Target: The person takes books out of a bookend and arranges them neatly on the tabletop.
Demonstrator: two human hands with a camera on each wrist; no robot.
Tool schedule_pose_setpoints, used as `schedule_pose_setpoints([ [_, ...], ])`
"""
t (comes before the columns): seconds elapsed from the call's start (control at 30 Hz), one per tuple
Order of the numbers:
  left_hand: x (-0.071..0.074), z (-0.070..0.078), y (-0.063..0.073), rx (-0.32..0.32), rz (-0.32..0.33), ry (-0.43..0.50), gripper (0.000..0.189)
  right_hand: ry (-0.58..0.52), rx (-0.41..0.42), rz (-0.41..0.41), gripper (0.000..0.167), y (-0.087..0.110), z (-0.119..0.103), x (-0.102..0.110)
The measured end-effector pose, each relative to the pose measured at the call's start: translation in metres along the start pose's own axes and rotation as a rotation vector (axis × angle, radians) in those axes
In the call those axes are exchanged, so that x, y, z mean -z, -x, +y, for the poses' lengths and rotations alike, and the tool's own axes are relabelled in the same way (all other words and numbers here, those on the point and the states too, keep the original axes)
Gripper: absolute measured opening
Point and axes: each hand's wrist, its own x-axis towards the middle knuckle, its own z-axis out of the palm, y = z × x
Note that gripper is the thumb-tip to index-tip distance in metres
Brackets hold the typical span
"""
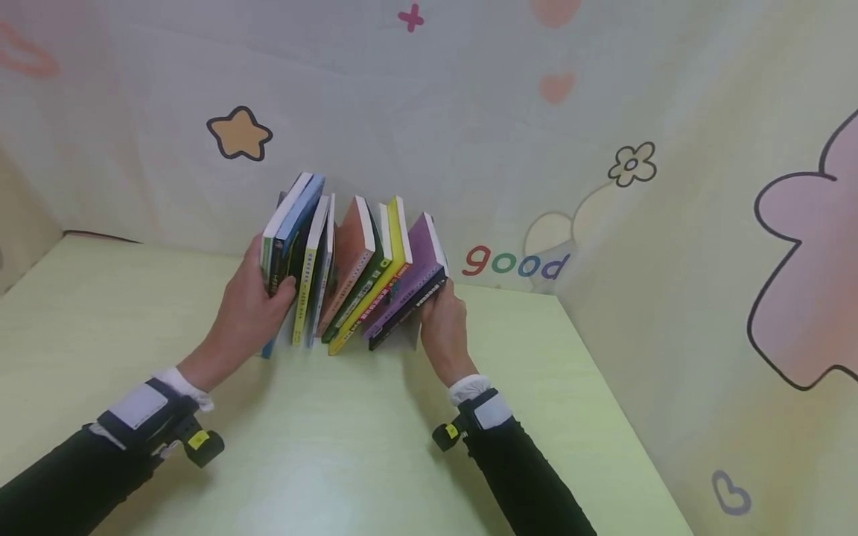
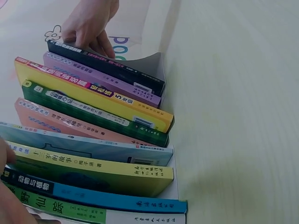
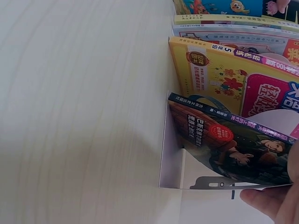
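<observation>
A row of thin books leans in a white bookend rack (image 3: pixel 170 168). My left hand (image 1: pixel 244 316) grips the blue book (image 2: pixel 117 197) and the green-and-white book (image 2: pixel 84 212) at the row's left end, thumb across their spines. Rightward stand a pale yellow book (image 1: pixel 304 290), a light blue one (image 2: pixel 88 142), a salmon book (image 1: pixel 348 268), a green book (image 1: pixel 358 298), a yellow book (image 1: pixel 375 294) and a purple book (image 1: pixel 412 279). At the right end, my right hand (image 1: pixel 445 331) touches the tilted black book (image 3: pixel 224 144); its full grip is hidden.
The row stands on a pale wooden tabletop (image 1: pixel 335 447) near its back edge. Behind it hangs a light curtain (image 1: pixel 469 149) printed with stars, hearts and the word "good". At the right, the curtain (image 1: pixel 670 335) runs along the table's side.
</observation>
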Motion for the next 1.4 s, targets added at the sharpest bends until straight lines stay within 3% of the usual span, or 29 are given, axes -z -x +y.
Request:
schedule_pose_setpoints([
  [0.2,0.002,0.003,-0.003,-0.037,-0.030,-0.014,0.084,0.005,-0.024,-0.005,0.027,0.000,0.001,0.002],
  [0.43,0.008,0.009,-0.006,-0.045,0.009,-0.060,0.081,0.027,-0.019,0.006,0.025,0.000,0.002,0.002],
  [0.6,0.018,0.018,-0.011,-0.121,0.036,-0.155,0.085,0.039,-0.023,0.003,0.024,0.000,0.002,0.001],
  [0.87,0.035,0.033,-0.020,-0.221,-0.001,-0.345,0.086,0.048,-0.009,0.002,0.022,-0.001,0.000,-0.004],
  [1.1,0.035,0.038,-0.024,-0.200,-0.091,-0.431,0.079,0.043,-0.005,0.004,0.025,0.000,0.001,-0.003],
  [1.4,0.033,0.038,-0.024,-0.160,-0.115,-0.417,0.078,0.046,-0.017,0.000,0.026,0.000,0.001,-0.002],
])
